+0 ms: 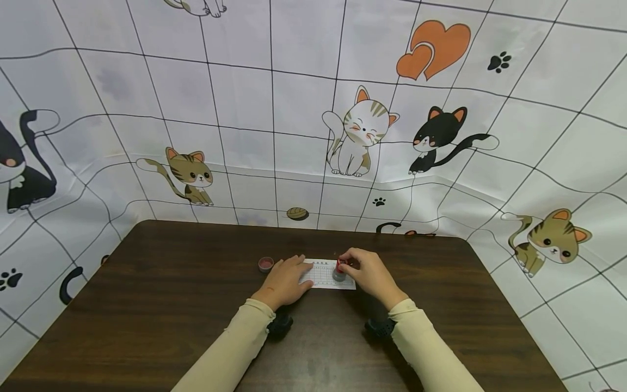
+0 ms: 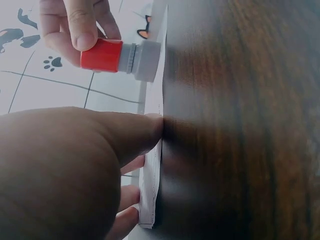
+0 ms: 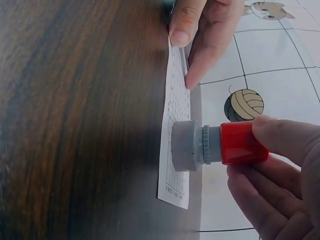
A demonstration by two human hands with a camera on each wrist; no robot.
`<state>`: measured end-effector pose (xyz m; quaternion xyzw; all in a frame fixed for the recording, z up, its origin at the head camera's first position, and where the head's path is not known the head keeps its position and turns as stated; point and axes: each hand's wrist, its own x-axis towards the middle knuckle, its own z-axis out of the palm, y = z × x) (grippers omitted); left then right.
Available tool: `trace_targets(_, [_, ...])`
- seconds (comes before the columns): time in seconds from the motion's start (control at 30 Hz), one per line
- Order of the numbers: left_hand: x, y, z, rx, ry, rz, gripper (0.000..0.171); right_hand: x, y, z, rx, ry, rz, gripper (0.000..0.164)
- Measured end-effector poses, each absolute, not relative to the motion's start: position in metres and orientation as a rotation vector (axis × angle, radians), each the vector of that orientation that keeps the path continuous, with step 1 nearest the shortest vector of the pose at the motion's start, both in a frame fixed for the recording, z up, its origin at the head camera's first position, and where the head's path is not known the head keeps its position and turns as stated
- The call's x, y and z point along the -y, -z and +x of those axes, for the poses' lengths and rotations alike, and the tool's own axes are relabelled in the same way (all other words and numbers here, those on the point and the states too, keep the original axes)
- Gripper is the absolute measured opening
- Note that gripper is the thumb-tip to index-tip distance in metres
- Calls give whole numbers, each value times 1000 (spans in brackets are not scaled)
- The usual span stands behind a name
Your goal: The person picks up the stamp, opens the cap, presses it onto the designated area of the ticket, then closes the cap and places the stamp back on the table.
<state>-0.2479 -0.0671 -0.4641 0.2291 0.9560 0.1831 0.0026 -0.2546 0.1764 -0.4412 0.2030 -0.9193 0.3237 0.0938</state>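
A stamp with a red handle and grey base (image 3: 187, 146) stands upright on the right part of a printed paper form (image 1: 323, 274). My right hand (image 1: 371, 275) pinches the red handle between thumb and fingers. On the form's left part rests my left hand (image 1: 285, 280), its fingers extended and pressing the sheet to the table; the left wrist view shows the thumb (image 2: 135, 131) on the paper's near edge. Ruled rows and columns cover the form. The stamp's underside is hidden against the paper.
Left of the form, beyond my left hand, sits a small round container (image 1: 266, 264) with reddish contents. The dark wooden table (image 1: 161, 305) ends at a white cloth (image 1: 245, 98) printed with cats and grid lines. Black bands circle both wrists.
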Motion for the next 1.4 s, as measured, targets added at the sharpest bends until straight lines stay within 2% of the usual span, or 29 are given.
trace_targets(0.1, [67,465,-248,-3001,-569,710,51,-176,443,-255,2719,-974,599,13])
trace_targets(0.37, [67,468,-249,-3013,-579,709,54,-176,447,-255,2690,-992,637,30])
trace_targets(0.73, [67,465,-249,-3024,-638,679,50,-174,446,-258,2662,-832,700,14])
trace_targets(1.4, [64,468,-252,-3027,-705,633,49,-174,447,-258,2640,-746,763,14])
